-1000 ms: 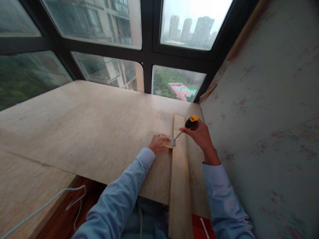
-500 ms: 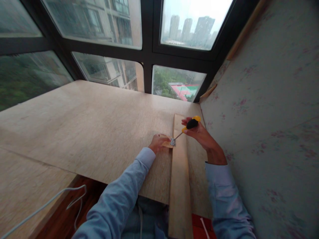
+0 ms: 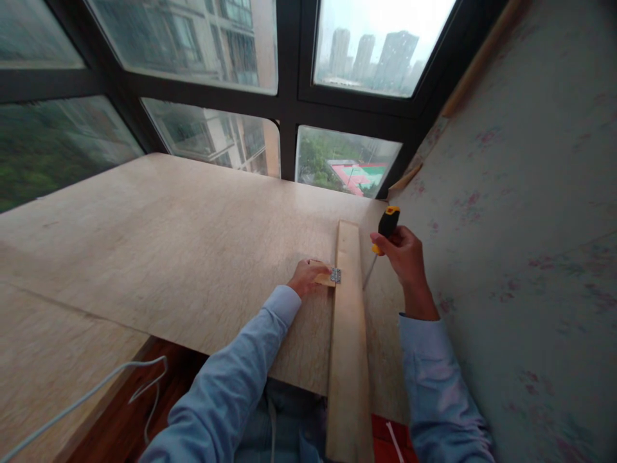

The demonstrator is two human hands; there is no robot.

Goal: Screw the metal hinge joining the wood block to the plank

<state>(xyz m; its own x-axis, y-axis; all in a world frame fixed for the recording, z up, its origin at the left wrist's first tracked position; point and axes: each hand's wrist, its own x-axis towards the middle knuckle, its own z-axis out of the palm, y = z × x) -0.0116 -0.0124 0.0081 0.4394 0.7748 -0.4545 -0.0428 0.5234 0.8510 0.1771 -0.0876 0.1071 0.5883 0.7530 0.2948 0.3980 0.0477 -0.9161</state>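
A long pale wooden board point(image 3: 349, 347) lies lengthwise on the stone-like tabletop, its near end hanging past the edge. Against its left side my left hand point(image 3: 305, 278) grips a small wood block point(image 3: 324, 276). A metal hinge point(image 3: 336, 276) spans the joint between block and board. My right hand point(image 3: 399, 249) is closed around a screwdriver point(image 3: 388, 222) with a black and yellow handle. The shaft points down and left, its tip beside the board's right edge, apart from the hinge. Screws in the hinge are too small to make out.
Dark window frames point(image 3: 287, 109) rise behind the tabletop point(image 3: 183, 244). A flower-patterned wall point(image 3: 511, 257) stands close on the right. At lower left a white cable point(image 3: 120, 370) hangs over a reddish wooden recess point(image 3: 130, 411). Something red point(image 3: 385, 437) shows below the board.
My right hand has drawn the screwdriver off the hinge, moving right, and now holds it more upright. The left hand, block and board have stayed in place.
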